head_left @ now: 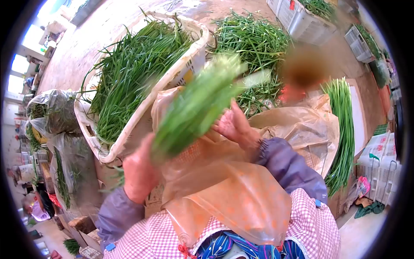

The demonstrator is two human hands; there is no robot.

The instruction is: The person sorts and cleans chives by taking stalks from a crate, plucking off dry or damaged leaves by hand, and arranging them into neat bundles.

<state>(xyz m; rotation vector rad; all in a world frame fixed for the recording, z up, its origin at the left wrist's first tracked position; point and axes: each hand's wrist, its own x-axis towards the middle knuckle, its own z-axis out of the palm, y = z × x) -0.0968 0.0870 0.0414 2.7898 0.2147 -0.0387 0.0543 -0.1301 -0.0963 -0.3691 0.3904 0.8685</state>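
A thick bunch of garlic chives (198,108), smeared by motion, hangs aslant over my lap, its pale ends toward the upper right. At its lower left leaf end, my left hand (140,170) is blurred but appears closed on it. My right hand (237,125) is beside the bunch's right side, palm turned toward it and fingers apart; whether it touches the bunch is unclear. Below both hands, a tan plastic sheet (228,194) covers my lap. A pale blurred streak (256,79) shows near the stalk ends; I cannot make out what it is.
A white basket (118,146) full of loose greens stands front left. Ahead lies a loose heap of greens (254,43). Straightened chives (340,138) lie at the right. Plastic bags (73,164) of greens stand left; crates (302,21) stand at the back right. A brown blur covers part of the view.
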